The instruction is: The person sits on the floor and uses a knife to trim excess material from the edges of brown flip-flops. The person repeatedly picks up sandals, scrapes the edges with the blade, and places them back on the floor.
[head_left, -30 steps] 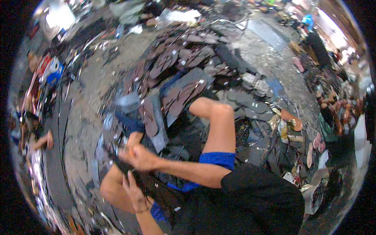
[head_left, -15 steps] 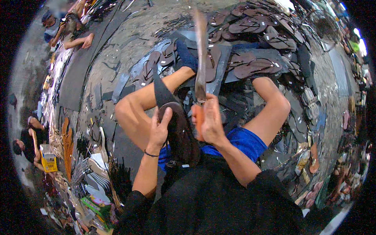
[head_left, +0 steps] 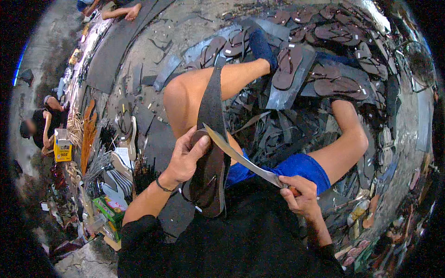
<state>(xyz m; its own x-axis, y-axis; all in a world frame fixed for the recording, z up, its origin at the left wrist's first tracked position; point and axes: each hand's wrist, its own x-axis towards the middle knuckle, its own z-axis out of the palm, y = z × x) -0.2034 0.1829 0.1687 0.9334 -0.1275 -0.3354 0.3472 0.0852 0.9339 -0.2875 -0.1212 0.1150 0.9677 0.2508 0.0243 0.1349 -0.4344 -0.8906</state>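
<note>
My left hand [head_left: 185,156] grips a dark rubber sandal sole [head_left: 209,178] with its thumb on the upper edge. A long black rubber strip [head_left: 212,99] runs up from the sole over my bare left knee. My right hand [head_left: 301,197] is closed around the handle of a long curved knife [head_left: 238,157]. The blade lies slantwise across the sole, its tip beside my left thumb. I sit on the floor with both bare knees raised, wearing blue shorts and a black shirt.
Several finished dark sandals [head_left: 324,60] lie on grey sheets ahead and to the right. Rubber offcuts [head_left: 273,134] litter the floor between my legs. Soles, straps and a yellow box [head_left: 61,147] are stacked at the left, where another person [head_left: 44,125] sits.
The knife, held upright half a second ago, now lies slantwise across the sole. My right hand has dropped lower and to the right. The view has swung since a second ago.
</note>
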